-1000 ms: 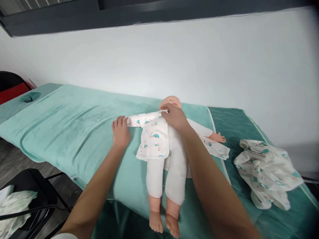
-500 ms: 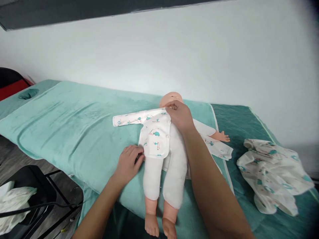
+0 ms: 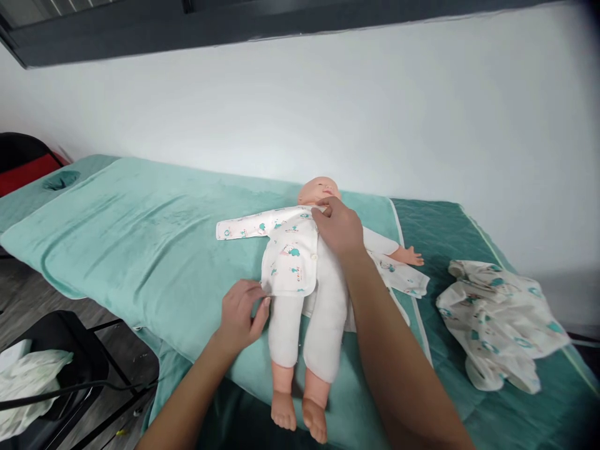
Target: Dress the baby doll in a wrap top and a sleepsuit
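Observation:
A baby doll with a white padded body lies on its back, its head away from me. A white baby shirt printed with teal figures covers one side of its chest, and one sleeve stretches out to the left. The shirt's other sleeve lies flat beside the doll's bare-handed arm. My left hand is closed on the shirt's lower left corner. Up by the doll's neck, my right hand pinches the shirt's front edge; its fingertips are partly hidden.
Crumpled printed baby clothing lies at the right on a dark green quilted cover. A light teal towel spreads over the bed. At lower left, a black chair carries a pale diaper-like item. A white wall stands behind.
The view has tilted up slightly, and more of the doll's face shows. Both hands stay at nearly the same places on the shirt; my right hand has shifted a little at the neck.

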### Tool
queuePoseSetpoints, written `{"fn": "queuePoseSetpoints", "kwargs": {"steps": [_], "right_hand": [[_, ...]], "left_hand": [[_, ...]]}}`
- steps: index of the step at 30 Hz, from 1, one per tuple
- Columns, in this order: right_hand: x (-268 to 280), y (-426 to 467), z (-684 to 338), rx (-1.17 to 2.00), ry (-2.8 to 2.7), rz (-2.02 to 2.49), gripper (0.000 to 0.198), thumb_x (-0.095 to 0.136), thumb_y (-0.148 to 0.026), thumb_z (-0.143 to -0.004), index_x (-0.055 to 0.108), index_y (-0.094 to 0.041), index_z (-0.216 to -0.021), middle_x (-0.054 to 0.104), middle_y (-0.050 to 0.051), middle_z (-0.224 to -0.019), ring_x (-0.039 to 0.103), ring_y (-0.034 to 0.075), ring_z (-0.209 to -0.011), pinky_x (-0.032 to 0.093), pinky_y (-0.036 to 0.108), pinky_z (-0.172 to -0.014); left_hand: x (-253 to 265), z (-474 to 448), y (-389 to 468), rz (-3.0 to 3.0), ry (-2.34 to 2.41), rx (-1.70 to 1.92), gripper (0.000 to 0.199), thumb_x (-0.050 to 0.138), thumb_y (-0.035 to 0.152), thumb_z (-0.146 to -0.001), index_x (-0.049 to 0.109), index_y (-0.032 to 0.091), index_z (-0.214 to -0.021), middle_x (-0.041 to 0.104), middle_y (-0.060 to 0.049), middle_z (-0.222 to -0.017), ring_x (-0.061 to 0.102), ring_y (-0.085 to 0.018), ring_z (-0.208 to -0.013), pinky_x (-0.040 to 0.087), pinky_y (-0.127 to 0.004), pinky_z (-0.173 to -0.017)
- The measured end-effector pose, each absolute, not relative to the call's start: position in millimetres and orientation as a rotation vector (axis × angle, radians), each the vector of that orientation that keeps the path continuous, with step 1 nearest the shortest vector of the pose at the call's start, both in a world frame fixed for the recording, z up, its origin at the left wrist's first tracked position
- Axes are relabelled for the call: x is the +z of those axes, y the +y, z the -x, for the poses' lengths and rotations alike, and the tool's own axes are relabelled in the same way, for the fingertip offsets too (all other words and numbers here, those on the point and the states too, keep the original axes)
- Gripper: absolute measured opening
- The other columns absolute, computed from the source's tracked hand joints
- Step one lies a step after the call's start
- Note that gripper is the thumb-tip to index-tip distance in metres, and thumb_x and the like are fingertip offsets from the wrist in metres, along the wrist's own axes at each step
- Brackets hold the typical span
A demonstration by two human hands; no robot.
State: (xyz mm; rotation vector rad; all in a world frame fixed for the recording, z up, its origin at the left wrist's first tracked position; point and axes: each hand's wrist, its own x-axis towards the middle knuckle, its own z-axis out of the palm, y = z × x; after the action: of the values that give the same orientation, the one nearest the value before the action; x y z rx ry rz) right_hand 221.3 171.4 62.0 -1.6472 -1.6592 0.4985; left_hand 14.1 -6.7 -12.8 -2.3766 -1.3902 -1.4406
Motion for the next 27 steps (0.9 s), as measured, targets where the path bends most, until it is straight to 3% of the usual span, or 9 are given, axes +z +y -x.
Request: {"fn": "queuePoseSetpoints", "kwargs": {"steps": [5,8,12,15,18,22,27], "right_hand": [[48.1,141.5,-247.2,0.304,-1.585,1.600,0.031,0.051,-0.042,-0.089,0.061,-0.022,-0.110,0.062,0.005,-0.081,0.058,0.026,-0.083,0.043,0.038,-0.077],[32.8,121.2,-267.8,0.242,-1.549,1.760,0.035,0.047,-0.048,-0.093,0.061,-0.021,-0.109,0.064,0.009,-0.082,0.060,0.028,-0.083,0.042,0.039,-0.077],[16.7,103.3,-280.7,0.325,-1.581,1.888,0.041,0.040,-0.056,-0.096,0.064,-0.022,-0.099,0.067,0.011,-0.078,0.063,0.029,-0.077,0.041,0.039,-0.075],[9.4,103.0,-280.9,0.532,-1.512,1.753,0.046,0.040,-0.062,-0.095,0.062,-0.022,-0.104,0.072,0.011,-0.087,0.064,0.029,-0.084,0.042,0.038,-0.078],[2.7,107.9,-278.1,0.796,-1.384,1.613,0.053,0.046,-0.068,-0.089,0.058,-0.022,-0.113,0.072,0.008,-0.094,0.065,0.027,-0.087,0.045,0.038,-0.080],[-5.7,110.6,-269.0,1.114,-1.256,1.366,0.059,0.060,-0.066,-0.081,0.053,-0.024,-0.121,0.070,0.005,-0.100,0.065,0.024,-0.091,0.050,0.036,-0.079],[-11.1,112.1,-263.4,1.236,-1.292,1.206,0.053,0.065,-0.059,-0.081,0.048,-0.026,-0.118,0.062,-0.002,-0.081,0.061,0.020,-0.076,0.050,0.033,-0.072]], "left_hand": [[-12.7,-10.8,-4.6,2.399,-1.508,-1.486,0.034,0.056,0.019,-0.092,0.054,0.024,-0.125,0.065,-0.012,-0.121,0.062,-0.023,-0.112,0.052,-0.044,-0.096],[-13.3,-10.2,3.0,2.436,-1.709,-1.616,0.033,0.053,0.027,-0.096,0.056,0.023,-0.128,0.061,-0.013,-0.133,0.057,-0.024,-0.125,0.048,-0.044,-0.104],[-8.1,-12.2,24.1,2.268,-2.284,-2.011,0.038,0.052,0.042,-0.097,0.059,0.019,-0.126,0.066,-0.012,-0.129,0.062,-0.023,-0.120,0.050,-0.040,-0.102],[-1.7,-16.2,43.0,2.136,-2.524,-2.268,0.046,0.060,0.049,-0.091,0.062,0.020,-0.126,0.064,-0.010,-0.136,0.060,-0.025,-0.124,0.045,-0.039,-0.107],[1.5,-19.7,58.0,1.965,-2.629,-2.618,0.055,0.070,0.051,-0.083,0.063,0.020,-0.128,0.065,-0.009,-0.135,0.061,-0.028,-0.124,0.045,-0.040,-0.106],[4.1,-21.0,63.0,1.892,-2.592,-2.967,0.054,0.074,0.050,-0.080,0.067,0.019,-0.123,0.072,-0.010,-0.123,0.069,-0.027,-0.107,0.052,-0.039,-0.096],[17.3,-24.6,45.7,1.941,-2.596,-3.065,0.055,0.070,0.051,-0.085,0.062,0.023,-0.131,0.068,-0.009,-0.130,0.069,-0.025,-0.107,0.055,-0.036,-0.093]]}}
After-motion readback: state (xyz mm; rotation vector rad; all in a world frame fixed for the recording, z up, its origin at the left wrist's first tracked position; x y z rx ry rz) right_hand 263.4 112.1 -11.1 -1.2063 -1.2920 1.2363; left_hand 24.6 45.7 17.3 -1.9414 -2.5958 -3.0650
